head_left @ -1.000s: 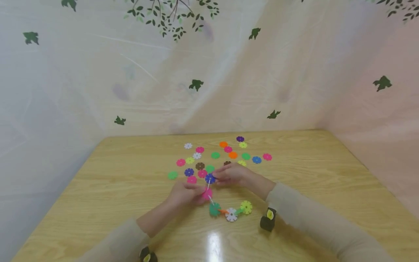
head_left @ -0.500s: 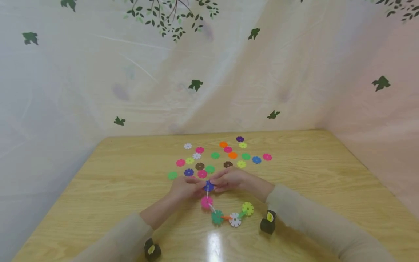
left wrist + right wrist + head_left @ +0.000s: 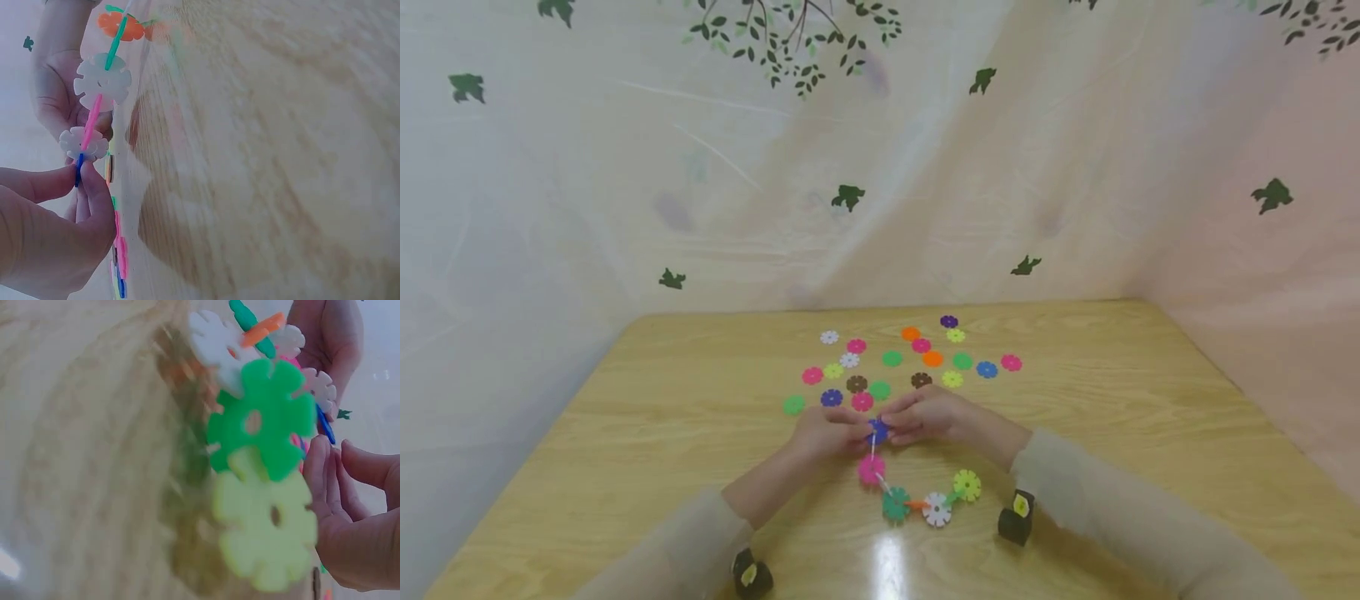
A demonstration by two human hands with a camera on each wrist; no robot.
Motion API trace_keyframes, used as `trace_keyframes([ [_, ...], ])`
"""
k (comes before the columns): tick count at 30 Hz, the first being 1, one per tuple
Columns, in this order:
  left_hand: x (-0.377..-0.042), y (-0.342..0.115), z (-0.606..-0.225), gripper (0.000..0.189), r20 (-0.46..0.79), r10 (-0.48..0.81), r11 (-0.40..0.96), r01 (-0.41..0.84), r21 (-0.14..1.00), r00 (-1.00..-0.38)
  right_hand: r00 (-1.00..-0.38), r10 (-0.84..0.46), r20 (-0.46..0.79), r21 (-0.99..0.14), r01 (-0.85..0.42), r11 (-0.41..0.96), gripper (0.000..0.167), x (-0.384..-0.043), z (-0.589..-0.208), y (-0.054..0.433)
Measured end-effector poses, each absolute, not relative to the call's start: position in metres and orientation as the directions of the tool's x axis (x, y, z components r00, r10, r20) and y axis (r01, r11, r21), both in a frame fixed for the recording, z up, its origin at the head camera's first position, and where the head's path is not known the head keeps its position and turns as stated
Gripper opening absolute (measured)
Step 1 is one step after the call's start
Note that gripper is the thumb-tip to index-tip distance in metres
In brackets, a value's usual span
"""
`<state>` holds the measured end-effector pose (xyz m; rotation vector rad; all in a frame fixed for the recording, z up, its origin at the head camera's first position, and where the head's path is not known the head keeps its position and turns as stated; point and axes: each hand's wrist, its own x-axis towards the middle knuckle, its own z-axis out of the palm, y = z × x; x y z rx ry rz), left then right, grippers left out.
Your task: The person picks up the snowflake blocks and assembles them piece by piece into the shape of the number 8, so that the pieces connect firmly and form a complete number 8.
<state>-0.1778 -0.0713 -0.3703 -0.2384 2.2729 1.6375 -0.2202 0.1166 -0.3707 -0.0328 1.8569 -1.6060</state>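
Note:
Slotted snowflake discs form a joined chain, with a blue disc (image 3: 877, 431) at its far end. My left hand (image 3: 826, 433) pinches this blue disc between thumb and index finger, plain in the left wrist view. From the other side, my right hand (image 3: 928, 414) holds the same disc at its edge, fingertips close to the left hand's. Below hang a pink disc (image 3: 872, 470), a teal disc (image 3: 896, 505), a white disc (image 3: 937, 509) and a yellow disc (image 3: 967, 485). Edge-on discs link them, including a green disc (image 3: 269, 419) and an orange disc (image 3: 264, 329).
Loose discs lie scattered on the wooden table (image 3: 662, 400) beyond my hands, among them a brown disc (image 3: 857, 384), a light-blue disc (image 3: 987, 369) and an orange disc (image 3: 932, 359). A leaf-patterned curtain (image 3: 760, 208) stands behind the table.
My left hand has let go of the pink disc and moved up to the blue one. My right hand and the blue disc have come slightly nearer to me; the chain's lower part has shifted nearer too.

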Motion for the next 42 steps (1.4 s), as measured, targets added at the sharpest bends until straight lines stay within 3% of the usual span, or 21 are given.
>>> trace_keyframes([
  [4, -0.176, -0.071, -0.371, 0.020, -0.349, 0.065, 0.294, -0.316, 0.902, -0.935, -0.835, -0.382, -0.396, -0.899, 0.269, 0.344, 0.031, -0.231, -0.363, 0.128],
  [7, -0.175, -0.071, -0.371, 0.020, -0.351, 0.063, 0.281, -0.321, 0.904, -0.934, -0.901, -0.334, -0.277, -0.877, 0.095, 0.470, 0.028, -0.244, -0.355, 0.138],
  [11, -0.176, -0.071, -0.370, 0.020, -0.354, 0.060, 0.274, -0.326, 0.905, -0.933, -0.926, -0.373, -0.057, -0.705, -0.227, 0.671, 0.022, -0.260, -0.346, 0.147],
  [14, -0.176, -0.071, -0.371, 0.021, -0.354, 0.062, 0.267, -0.326, 0.907, -0.933, -0.902, -0.430, 0.017, -0.565, -0.364, 0.741, 0.020, -0.269, -0.344, 0.149],
  [22, -0.174, -0.071, -0.374, 0.021, -0.345, 0.073, 0.241, -0.319, 0.916, -0.936, -0.824, -0.565, -0.047, -0.388, -0.506, 0.770, 0.025, -0.275, -0.356, 0.144],
  [28, -0.174, -0.073, -0.372, 0.021, -0.336, 0.069, 0.233, -0.313, 0.921, -0.939, -0.822, -0.568, -0.036, -0.320, -0.529, 0.786, 0.019, -0.275, -0.355, 0.141],
  [34, -0.177, -0.073, -0.371, 0.020, -0.333, 0.060, 0.242, -0.310, 0.919, -0.941, -0.822, -0.568, -0.025, -0.335, -0.529, 0.780, 0.015, -0.274, -0.352, 0.141],
  [42, -0.177, -0.074, -0.372, 0.021, -0.339, 0.070, 0.245, -0.313, 0.918, -0.938, -0.847, -0.531, 0.037, -0.535, -0.465, 0.705, 0.011, -0.263, -0.356, 0.137],
])
